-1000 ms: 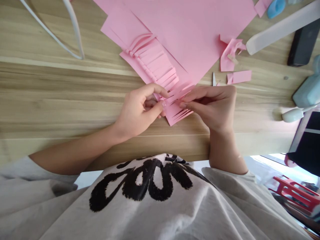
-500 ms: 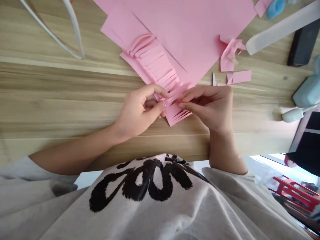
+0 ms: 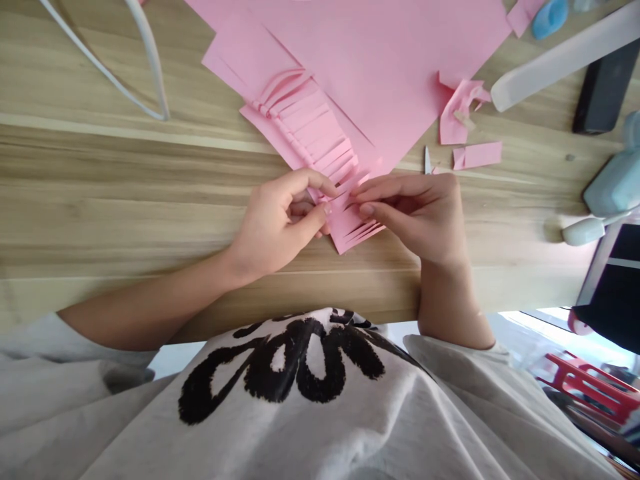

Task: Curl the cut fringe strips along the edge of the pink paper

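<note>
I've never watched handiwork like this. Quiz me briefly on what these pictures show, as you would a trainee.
1. True or false: the left hand and the right hand both grip the slit pink paper.
2. Which hand is nearer the loose pink offcut: A, left, or B, right?
3. Fill the gap: the large pink sheet lies on a ____ tabletop.

Key: 1 true; 2 B; 3 wooden.

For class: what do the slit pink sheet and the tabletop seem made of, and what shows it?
The slit pink sheet looks like matte stiff paper or card: cut strips curl. The tabletop looks like wood or wood-grain laminate: streaky grain, slight sheen; the look leaves which open.
</note>
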Tool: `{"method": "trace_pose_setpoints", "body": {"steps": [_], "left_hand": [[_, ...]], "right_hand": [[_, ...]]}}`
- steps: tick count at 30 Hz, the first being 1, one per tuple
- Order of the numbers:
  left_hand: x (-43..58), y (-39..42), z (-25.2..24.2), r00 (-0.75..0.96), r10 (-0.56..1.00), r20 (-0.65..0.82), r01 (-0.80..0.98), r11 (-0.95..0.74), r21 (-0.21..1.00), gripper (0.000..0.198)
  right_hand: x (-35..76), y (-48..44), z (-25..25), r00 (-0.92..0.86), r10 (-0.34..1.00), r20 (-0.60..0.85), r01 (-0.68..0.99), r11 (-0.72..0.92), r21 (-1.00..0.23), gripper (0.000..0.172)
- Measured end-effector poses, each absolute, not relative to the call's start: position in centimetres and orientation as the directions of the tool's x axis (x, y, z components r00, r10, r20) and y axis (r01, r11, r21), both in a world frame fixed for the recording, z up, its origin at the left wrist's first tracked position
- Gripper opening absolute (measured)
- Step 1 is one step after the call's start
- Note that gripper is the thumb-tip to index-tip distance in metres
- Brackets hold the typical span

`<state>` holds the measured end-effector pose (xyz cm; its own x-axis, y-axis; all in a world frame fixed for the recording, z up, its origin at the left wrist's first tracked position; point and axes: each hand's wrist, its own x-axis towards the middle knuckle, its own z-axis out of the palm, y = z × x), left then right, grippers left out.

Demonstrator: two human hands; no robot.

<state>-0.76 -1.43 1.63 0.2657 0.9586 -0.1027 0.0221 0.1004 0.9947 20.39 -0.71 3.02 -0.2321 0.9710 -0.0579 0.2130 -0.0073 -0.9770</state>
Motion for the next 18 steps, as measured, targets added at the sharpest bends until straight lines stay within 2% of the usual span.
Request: {"method": "trace_pose_setpoints", "body": {"steps": [5,12,18], "left_hand": [[-0.8,-1.5,1.6,0.261,0.960,-0.102,0.029,0.098,0.995,0.014],[-0.8,-1.4,1.5,0.269,0.956,-0.115,0.026,0.112,0.993,0.013],[-0.8,-1.4,1.5,0.273,0.956,-0.107,0.016,0.106,0.994,0.012]], "right_hand": [[19.9,-0.9,3.1,-0.151,0.985,-0.085,0.198,-0.054,-0.979,0.021],[19.4,-1.1,3.4,-0.065,0.995,-0.072,0.198,-0.058,-0.978,0.013],[19.1,-1.0,3.4,-0.016,0.999,-0.043,0.191,-0.039,-0.981,0.019]]}}
